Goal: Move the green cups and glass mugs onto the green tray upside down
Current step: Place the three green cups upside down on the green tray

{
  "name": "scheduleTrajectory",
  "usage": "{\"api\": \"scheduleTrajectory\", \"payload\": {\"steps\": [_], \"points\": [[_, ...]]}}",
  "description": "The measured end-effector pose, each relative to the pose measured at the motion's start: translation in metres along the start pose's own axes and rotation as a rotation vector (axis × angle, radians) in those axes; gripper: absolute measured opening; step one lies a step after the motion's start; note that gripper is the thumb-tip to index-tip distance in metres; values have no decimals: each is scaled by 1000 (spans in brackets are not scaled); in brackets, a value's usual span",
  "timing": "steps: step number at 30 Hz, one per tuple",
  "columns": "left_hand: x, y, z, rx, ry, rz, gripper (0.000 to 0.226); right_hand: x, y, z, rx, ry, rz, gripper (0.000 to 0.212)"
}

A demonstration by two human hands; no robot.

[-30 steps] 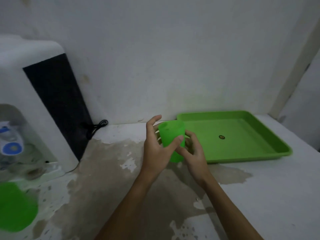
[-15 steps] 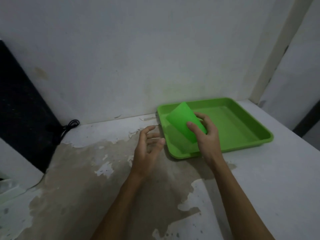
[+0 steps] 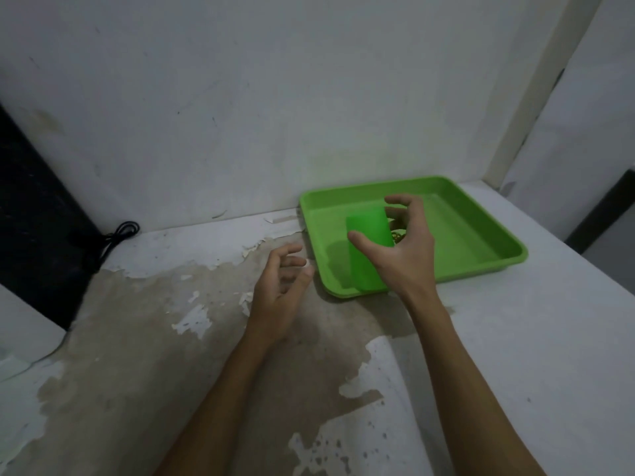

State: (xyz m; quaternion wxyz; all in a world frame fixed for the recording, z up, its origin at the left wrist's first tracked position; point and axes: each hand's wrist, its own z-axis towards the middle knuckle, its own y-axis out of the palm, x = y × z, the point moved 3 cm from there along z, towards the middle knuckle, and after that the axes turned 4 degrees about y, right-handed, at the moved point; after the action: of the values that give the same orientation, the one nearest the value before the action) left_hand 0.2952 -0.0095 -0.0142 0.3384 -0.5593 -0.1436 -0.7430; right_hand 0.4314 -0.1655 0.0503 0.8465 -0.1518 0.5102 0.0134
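A green cup (image 3: 367, 249) is held upside down over the near left part of the green tray (image 3: 481, 231), its closed base pointing up and away. My right hand (image 3: 402, 249) grips it from the right side, thumb across its front and fingers behind. I cannot tell whether the cup's rim touches the tray floor. My left hand (image 3: 278, 286) hovers just left of the tray above the counter, fingers loosely curled and holding nothing. No glass mugs are in view.
The tray sits in the back right corner of a worn counter (image 3: 206, 338) against a white wall. A black panel (image 3: 37, 228) with a coiled black cable (image 3: 120, 233) stands at the left. The counter's right edge (image 3: 584, 255) drops off beyond the tray.
My right hand has carried the cup from above the counter to over the tray and turned it base up. My left hand let go of it and stayed left of the tray.
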Motion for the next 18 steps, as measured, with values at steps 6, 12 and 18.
{"api": "scheduleTrajectory", "payload": {"steps": [6, 12, 18], "points": [[-7, 0, 0, -7, -4, -8, 33, 0, 4, -3, -12, -69, -58, 57], [-11, -1, 0, -26, 9, -6, 32, 1, 8, -5, -11, -106, -74, 54], [-13, 0, 0, -46, 26, 7, 27, 2, 12, -6, 15, -134, -82, 51]]}}
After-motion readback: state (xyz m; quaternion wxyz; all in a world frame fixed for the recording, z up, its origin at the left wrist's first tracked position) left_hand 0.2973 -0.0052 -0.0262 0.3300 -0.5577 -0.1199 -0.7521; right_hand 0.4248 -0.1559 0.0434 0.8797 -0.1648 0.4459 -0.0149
